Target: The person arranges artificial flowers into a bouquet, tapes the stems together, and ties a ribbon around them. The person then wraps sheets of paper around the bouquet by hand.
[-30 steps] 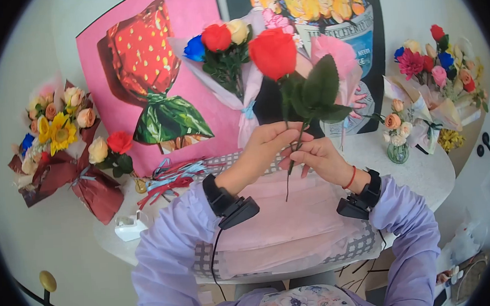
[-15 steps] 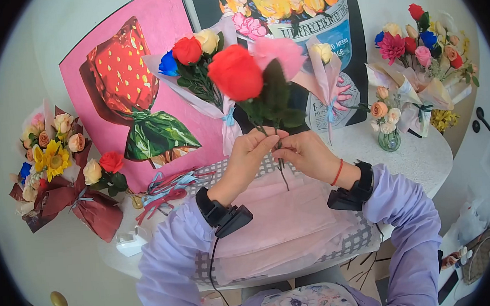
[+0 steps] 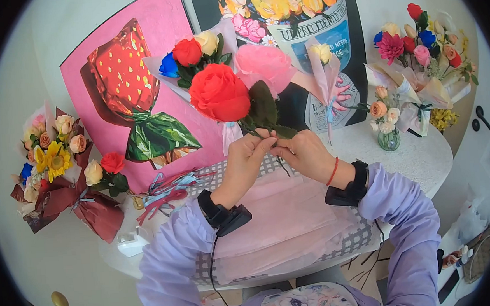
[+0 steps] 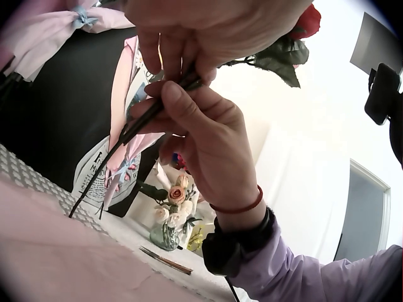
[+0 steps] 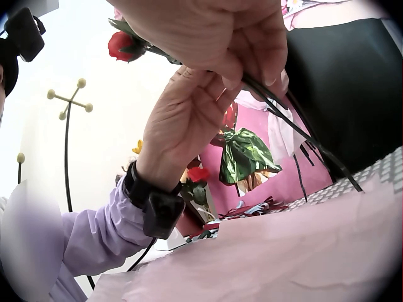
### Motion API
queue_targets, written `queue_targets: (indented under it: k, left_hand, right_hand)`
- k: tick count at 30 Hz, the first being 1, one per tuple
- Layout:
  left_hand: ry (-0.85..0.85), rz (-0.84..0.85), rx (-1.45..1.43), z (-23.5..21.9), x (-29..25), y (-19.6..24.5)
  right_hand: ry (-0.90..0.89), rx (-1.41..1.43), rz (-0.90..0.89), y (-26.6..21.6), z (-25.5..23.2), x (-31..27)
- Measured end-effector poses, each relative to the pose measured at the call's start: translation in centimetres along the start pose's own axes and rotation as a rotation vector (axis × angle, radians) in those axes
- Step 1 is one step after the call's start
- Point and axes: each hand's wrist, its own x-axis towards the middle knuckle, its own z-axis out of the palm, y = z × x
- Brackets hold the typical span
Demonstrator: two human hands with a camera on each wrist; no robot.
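In the head view a red rose (image 3: 219, 93) and a large pink flower (image 3: 265, 67) stand close together above both hands, with dark green leaves (image 3: 261, 104) under the blooms. My left hand (image 3: 247, 163) pinches the dark stems just below the leaves. Right beside it, my right hand (image 3: 311, 159) grips the same stems with thumb and fingers. The left wrist view shows the right thumb pressed along the stems (image 4: 148, 114), their lower ends slanting down toward the table. Two stems (image 5: 315, 143) run out below the fingers in the right wrist view.
Pink wrapping sheets (image 3: 283, 223) lie stacked on a grey patterned mat. Ribbons (image 3: 168, 188), a tape dispenser (image 3: 131, 241) and a maroon-wrapped bouquet (image 3: 85, 205) are at left. A small glass vase (image 3: 389, 140) stands at right. Wrapped bouquets lean against posters behind.
The flowers have moved left and lower, tilting leftward, and the pink flower now sits just right of the red rose. Both hands stay together on the stems. The head view has shifted slightly.
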Motion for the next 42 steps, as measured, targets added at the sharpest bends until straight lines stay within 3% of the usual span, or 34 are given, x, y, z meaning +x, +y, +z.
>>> queue_targets:
  k: [4, 6, 10, 13, 15, 19, 26, 29, 31, 35, 37, 38, 40, 42]
  left_hand:
    - [0.040, 0.008, -0.128, 0.4, 0.0, 0.6]
    - [0.038, -0.019, -0.101, 0.4, -0.1, 1.2]
    - [0.047, -0.030, -0.125, -0.3, -0.1, 2.1]
    - [0.023, -0.045, -0.106, -0.1, 0.1, 1.7]
    - [-0.026, -0.040, -0.153, 0.3, 0.1, 1.2]
    - [-0.093, -0.033, -0.112, 0.5, 0.0, 0.8]
    - [-0.248, -0.019, -0.045, 0.2, -0.2, 1.8]
    - [-0.258, -0.004, -0.060, 0.6, -0.3, 1.9]
    - [-0.239, -0.001, -0.064, 0.6, -0.3, 1.6]
    - [-0.216, -0.037, 0.029, 0.3, -0.2, 0.6]
    - [-0.212, -0.025, 0.062, 0.4, -0.2, 0.6]
    - [-0.192, -0.021, 0.037, 0.5, -0.2, 0.5]
    - [-0.168, -0.016, 0.011, 0.5, -0.1, 0.6]
    - [-0.193, -0.071, 0.085, 0.5, -0.2, 0.8]
  right_hand:
    - [0.049, 0.095, -0.073, 0.5, 0.2, 0.0]
    - [-0.019, 0.053, -0.037, 0.5, -0.7, 0.0]
    - [0.060, 0.189, -0.106, -0.2, -3.5, 1.0]
    - [0.136, 0.387, -0.090, -1.6, -6.1, 3.0]
    - [-0.003, 0.843, -0.168, -2.5, -7.5, 4.5]
    - [-0.142, 0.876, -0.216, -4.1, -8.9, 5.7]
    - [-0.172, 0.864, -0.350, -3.8, -9.2, 5.3]
    - [-0.207, 0.831, -0.317, -4.1, -9.7, 5.3]
    - [-0.241, 0.655, -0.116, -4.5, -10.1, 5.1]
    - [-0.158, 0.693, -0.094, -4.4, -9.6, 4.9]
    - [-0.118, 0.743, -0.279, -4.2, -9.3, 4.8]
    - [-0.118, 0.743, -0.278, -4.2, -9.3, 4.8]
    - [-0.013, 0.456, -0.413, -4.3, -9.6, 5.1]
    - [-0.069, 0.471, -0.356, -4.5, -9.7, 5.0]
